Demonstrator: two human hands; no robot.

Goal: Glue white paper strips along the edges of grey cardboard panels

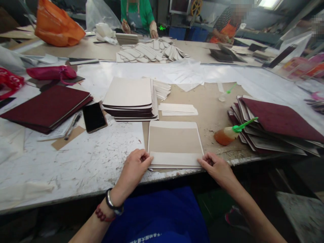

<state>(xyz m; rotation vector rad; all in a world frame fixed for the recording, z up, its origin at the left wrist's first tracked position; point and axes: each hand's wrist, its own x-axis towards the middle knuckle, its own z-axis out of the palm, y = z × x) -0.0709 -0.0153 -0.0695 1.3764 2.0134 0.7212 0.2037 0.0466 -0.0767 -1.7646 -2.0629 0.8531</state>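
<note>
A tan cardboard panel [174, 139] with pale paper strips along its far and near edges lies at the table's front edge. My left hand [134, 168] presses its curled fingertips on the panel's near left corner. My right hand [216, 166] does the same at the near right corner, fingers bent onto the pale strip [174, 158]. Neither hand lifts the panel; both pinch down on its near edge.
A stack of pale-backed covers [130, 98] sits behind the panel, loose paper strips [177, 109] beside it. A glue bottle with a green nozzle [231, 132] lies right, next to maroon covers [275, 126]. A phone [94, 117], pen and maroon folders [47, 108] lie left. Other people work across the table.
</note>
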